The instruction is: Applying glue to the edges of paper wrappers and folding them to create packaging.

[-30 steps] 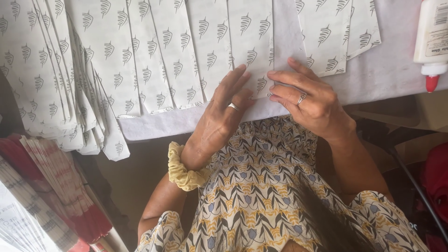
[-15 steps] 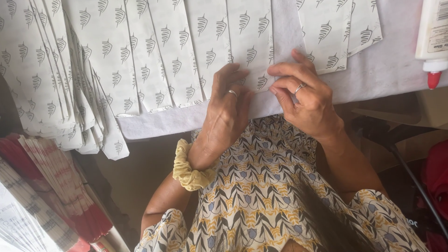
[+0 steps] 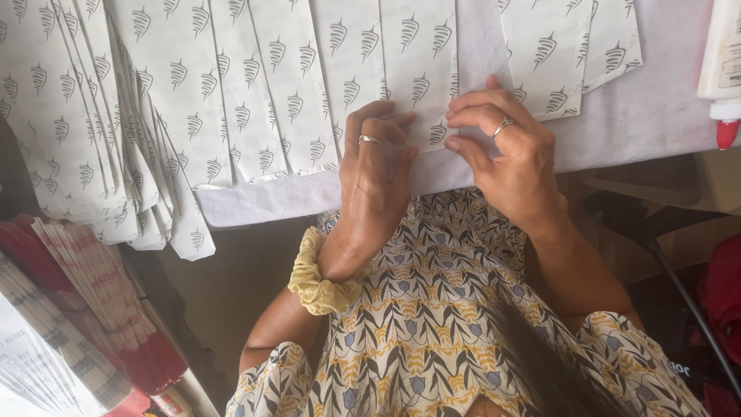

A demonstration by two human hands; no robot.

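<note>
While the left hand (image 3: 376, 174) and right hand (image 3: 505, 147) pinched the near edge of one printed paper sheet (image 3: 421, 69) lying on the white cloth (image 3: 633, 116), an uneven pull seemed likely to skew its fold or disturb the overlapped sheets (image 3: 231, 93) just left of the grip.

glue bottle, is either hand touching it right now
No: the glue bottle stands at the far right edge, apart from both hands, which pinch the lower edge of a printed paper sheet.
</note>
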